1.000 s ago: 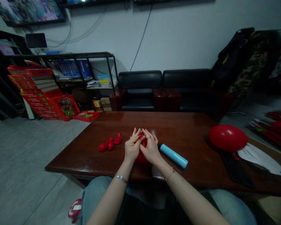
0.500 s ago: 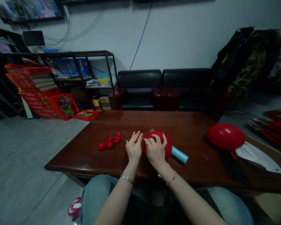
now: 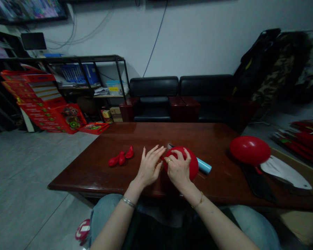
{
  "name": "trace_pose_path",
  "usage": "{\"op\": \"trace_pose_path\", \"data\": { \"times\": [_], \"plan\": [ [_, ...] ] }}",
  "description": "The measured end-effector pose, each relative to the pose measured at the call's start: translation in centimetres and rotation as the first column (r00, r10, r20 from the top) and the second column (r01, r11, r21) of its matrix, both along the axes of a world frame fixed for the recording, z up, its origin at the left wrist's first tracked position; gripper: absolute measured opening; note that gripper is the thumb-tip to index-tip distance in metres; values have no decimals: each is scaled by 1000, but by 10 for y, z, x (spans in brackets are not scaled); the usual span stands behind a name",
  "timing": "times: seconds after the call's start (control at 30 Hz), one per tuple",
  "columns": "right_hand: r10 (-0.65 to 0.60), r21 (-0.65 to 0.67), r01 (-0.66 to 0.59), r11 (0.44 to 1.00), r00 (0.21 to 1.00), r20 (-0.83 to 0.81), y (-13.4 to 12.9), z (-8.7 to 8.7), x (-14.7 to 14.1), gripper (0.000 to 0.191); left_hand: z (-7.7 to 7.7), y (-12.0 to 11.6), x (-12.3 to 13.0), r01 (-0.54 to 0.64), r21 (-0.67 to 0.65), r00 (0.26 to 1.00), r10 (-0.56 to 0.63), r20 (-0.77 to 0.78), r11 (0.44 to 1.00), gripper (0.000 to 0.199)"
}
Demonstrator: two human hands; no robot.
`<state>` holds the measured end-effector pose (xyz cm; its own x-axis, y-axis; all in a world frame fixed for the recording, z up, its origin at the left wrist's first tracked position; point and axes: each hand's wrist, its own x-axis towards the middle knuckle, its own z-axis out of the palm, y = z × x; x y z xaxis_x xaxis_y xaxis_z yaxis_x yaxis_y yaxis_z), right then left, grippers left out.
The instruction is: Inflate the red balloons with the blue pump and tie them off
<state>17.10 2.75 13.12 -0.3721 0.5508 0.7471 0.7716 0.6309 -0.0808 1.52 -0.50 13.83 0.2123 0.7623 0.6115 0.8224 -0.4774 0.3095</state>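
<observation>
A round red balloon (image 3: 193, 166), partly inflated, is gripped by my right hand (image 3: 178, 168) near its neck, fingers curled over its near side. My left hand (image 3: 150, 166) is just left of the neck with its fingers stretched out and apart; nothing shows in it. Behind the balloon a light blue cylinder (image 3: 205, 166) lies on the brown table, partly hidden. Several small limp red balloons (image 3: 121, 158) lie to the left of my hands.
Farther right, a larger inflated red balloon (image 3: 249, 150) rests by a white object (image 3: 284, 172) and a flat dark object (image 3: 259, 182). The glossy wooden table (image 3: 86, 173) spans the front, with black sofas (image 3: 154, 88) behind it. Red boxes (image 3: 45, 111) are stacked at left.
My left hand has drawn back from the balloon's neck and its fingers have spread. The balloon and my right hand have shifted slightly right, covering more of the blue cylinder.
</observation>
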Motion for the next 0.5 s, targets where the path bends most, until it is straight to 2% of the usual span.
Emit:
{"op": "trace_pose_path", "data": {
  "times": [0.07, 0.13, 0.23, 0.3, 0.37, 0.43, 0.47, 0.5],
  "plan": [
    [4, -20, -4, 1000, 1000, 0, -1, 0, 2, 19, 1, -1, -5, 30, 34, 988, -25, -150, 999, 47],
    [13, -35, -12, 999, 1000, 4, -2, -2, 4, 17, 3, 0, -8, 34, 68, 976, -19, -215, 997, 38],
    [41, -40, -40, 998, 999, 26, -3, -6, 8, 15, 9, 0, -14, 30, 72, 967, -10, -253, 997, 19],
    [75, -14, -74, 997, 996, 50, -5, -9, 12, 16, 15, -4, -18, 36, 20, 977, -31, -213, 999, 19],
    [110, 21, -112, 994, 992, 63, -7, -11, 15, 17, 17, -9, -17, 62, -67, 997, -65, -43, 996, 28],
    [125, 41, -127, 991, 991, 36, -10, -13, 15, 16, 11, -12, -10, 125, -160, 958, -78, 275, 979, 36],
    [121, 46, -121, 992, 993, 5, -12, -14, 13, 16, 6, -13, -4, 168, -188, 887, -65, 457, 968, 39],
    [111, 48, -109, 993, 993, -28, -14, -15, 11, 17, -1, -14, 5, 214, -201, 774, -40, 632, 956, 38]
  ]
}}
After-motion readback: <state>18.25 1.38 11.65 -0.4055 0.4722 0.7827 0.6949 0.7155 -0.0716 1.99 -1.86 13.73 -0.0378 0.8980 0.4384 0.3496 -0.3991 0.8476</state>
